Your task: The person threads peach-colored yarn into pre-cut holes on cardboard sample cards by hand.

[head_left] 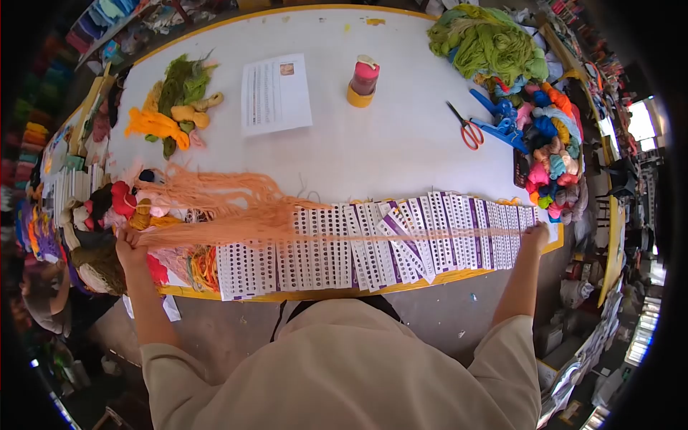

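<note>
Peach-coloured yarn point(337, 239) is stretched in a long, thin band across the near side of the table. My left hand point(131, 249) is closed on its left end, where the strands fan out. At the far right my right hand point(534, 235) is closed around the other end. More loose peach strands point(229, 190) lie in a tangle just beyond the band on the left. Beneath the stretched yarn, white cards with rows of holes and purple strips point(322, 261) overlap in a long row.
On the white table point(387, 158) are a printed sheet point(276, 97), a pink spool point(365, 77) on a yellow tape roll point(358, 99), and scissors point(468, 130). Blue clamps point(505, 122) lie beside colourful yarn point(555, 143) on the right. Green yarn point(487, 43) is heaped at the back right.
</note>
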`<state>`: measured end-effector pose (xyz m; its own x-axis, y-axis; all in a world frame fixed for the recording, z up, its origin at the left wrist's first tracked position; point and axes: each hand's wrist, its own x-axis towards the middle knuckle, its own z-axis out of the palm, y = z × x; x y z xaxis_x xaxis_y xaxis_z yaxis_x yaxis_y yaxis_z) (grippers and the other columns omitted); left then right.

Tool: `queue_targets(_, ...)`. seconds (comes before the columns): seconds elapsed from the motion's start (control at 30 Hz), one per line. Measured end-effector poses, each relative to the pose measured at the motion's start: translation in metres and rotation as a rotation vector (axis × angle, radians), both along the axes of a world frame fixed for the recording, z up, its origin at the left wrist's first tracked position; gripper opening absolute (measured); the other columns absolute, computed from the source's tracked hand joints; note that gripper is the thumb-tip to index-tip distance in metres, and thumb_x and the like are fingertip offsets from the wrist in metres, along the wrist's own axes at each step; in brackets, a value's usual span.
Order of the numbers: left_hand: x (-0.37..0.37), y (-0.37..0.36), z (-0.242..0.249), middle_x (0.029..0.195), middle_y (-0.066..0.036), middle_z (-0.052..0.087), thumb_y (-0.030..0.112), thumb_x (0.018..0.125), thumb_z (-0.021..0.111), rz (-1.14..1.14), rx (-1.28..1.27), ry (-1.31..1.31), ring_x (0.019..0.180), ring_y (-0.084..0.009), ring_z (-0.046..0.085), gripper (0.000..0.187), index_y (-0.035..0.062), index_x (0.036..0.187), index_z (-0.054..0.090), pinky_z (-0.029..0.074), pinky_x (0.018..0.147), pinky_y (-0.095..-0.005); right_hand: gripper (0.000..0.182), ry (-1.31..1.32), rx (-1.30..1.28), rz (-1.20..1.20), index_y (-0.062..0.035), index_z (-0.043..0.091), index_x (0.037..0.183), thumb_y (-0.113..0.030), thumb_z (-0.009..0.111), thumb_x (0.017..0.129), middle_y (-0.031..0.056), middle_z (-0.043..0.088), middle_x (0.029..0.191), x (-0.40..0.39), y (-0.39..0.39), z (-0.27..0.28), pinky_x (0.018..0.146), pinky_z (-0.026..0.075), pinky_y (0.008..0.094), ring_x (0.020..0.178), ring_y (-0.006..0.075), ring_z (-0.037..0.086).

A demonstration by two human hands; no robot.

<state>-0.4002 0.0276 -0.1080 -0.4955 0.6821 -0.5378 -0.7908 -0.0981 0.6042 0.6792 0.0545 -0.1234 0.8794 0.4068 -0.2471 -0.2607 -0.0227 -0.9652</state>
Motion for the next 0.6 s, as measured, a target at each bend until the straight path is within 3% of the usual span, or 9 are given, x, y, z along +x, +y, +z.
queue_targets(0.03,0.046,0.004,0.026,0.055,0.007,0.028,0.017,0.096,0.052,-0.026,0.033,0.042,0.045,-0.0055,0.032,0.012,0.0094,0.09,0.058,0.029,0.04,-0.0181,0.011,-0.08,-0.06,-0.155,-0.0009,0.058,0.087,-0.006,0.05,0.081,0.006,0.059,0.076,0.024,-0.001,0.007,0.06,0.054,0.0285,0.064,0.0177,0.063)
queue_targets(0.1,0.145,0.019,0.037,0.053,0.009,0.027,0.021,0.095,0.053,-0.199,0.062,0.06,0.043,-0.0038,0.03,0.011,0.013,0.09,0.058,0.027,0.04,-0.0176,0.017,-0.461,-0.307,0.003,-0.001,0.059,0.095,-0.006,0.047,0.084,0.0069,0.059,0.083,-0.033,0.017,0.001,0.066,0.053,0.0273,0.069,0.0161,0.061)
queue_targets(0.17,0.229,0.034,0.011,0.053,0.011,0.028,0.027,0.094,0.055,-0.481,0.034,-0.07,0.043,-0.0023,0.028,0.014,0.0136,0.095,0.06,0.025,0.04,-0.0183,0.024,-0.843,-0.396,0.584,-0.0014,0.058,0.103,-0.02,0.046,0.094,0.0062,0.059,0.091,-0.106,0.036,-0.025,0.079,0.046,0.0314,0.086,0.0152,0.055)
queue_targets(0.23,0.313,0.048,-0.024,0.053,0.012,0.031,0.034,0.092,0.059,-0.78,-0.023,-0.254,0.042,-0.0015,0.027,0.026,0.0115,0.104,0.064,0.022,0.039,-0.0194,0.036,-0.39,-0.394,0.784,-0.002,0.06,0.102,-0.033,0.041,0.1,0.013,0.064,0.094,-0.216,0.056,-0.045,0.075,0.047,0.0342,0.085,0.0204,0.059)
queue_targets(0.27,0.345,0.059,-0.038,0.058,0.011,0.039,0.033,0.092,0.061,-0.954,-0.075,-0.253,0.045,-0.0013,0.029,0.023,0.0126,0.101,0.065,0.023,0.04,-0.0208,0.03,-0.573,-0.833,1.139,-0.0045,0.059,0.101,-0.03,0.043,0.1,0.0187,0.065,0.087,-0.257,0.068,-0.047,0.07,0.048,0.0369,0.076,0.0291,0.062)
queue_targets(0.3,0.38,0.069,-0.045,0.065,0.007,0.048,0.027,0.09,0.064,-0.951,-0.274,-0.223,0.047,-0.0046,0.034,0.019,0.01,0.098,0.066,0.031,0.04,-0.0241,0.029,-0.735,-0.369,1.295,-0.0064,0.058,0.098,-0.032,0.043,0.099,0.0216,0.062,0.079,-0.296,0.064,-0.066,0.066,0.049,0.0408,0.072,0.036,0.062)
queue_targets(0.33,0.417,0.079,-0.054,0.068,0.003,0.052,0.024,0.089,0.064,-0.928,-0.406,-0.094,0.047,-0.0072,0.038,0.017,0.0081,0.095,0.065,0.035,0.04,-0.0269,0.02,-0.637,-0.382,1.37,-0.0079,0.059,0.098,-0.026,0.051,0.096,0.0051,0.053,0.064,-0.331,0.065,-0.085,0.055,0.041,0.0303,0.058,0.0131,0.052)
queue_targets(0.43,0.471,0.09,-0.099,0.081,-0.007,0.063,0.019,0.087,0.062,-1.008,-0.585,0.263,0.054,-0.016,0.056,0.016,0.0035,0.088,0.065,0.046,0.043,-0.0361,0.016,-0.59,-0.387,1.555,-0.0105,0.056,0.099,-0.025,0.053,0.095,0.0159,0.063,0.073,-0.405,0.068,-0.096,0.063,0.048,0.0435,0.069,0.0354,0.062)
queue_targets(0.6,0.496,0.085,-0.137,0.065,-0.006,0.062,0.018,0.082,0.066,-1.216,-0.618,0.76,0.048,-0.0136,0.054,0.022,-0.003,0.078,0.064,0.041,0.041,-0.0291,0.016,-0.597,-0.461,1.649,-0.0114,0.054,0.101,-0.025,0.052,0.094,0.0147,0.063,0.073,-0.419,0.072,-0.125,0.063,0.048,0.0436,0.069,0.0362,0.061)
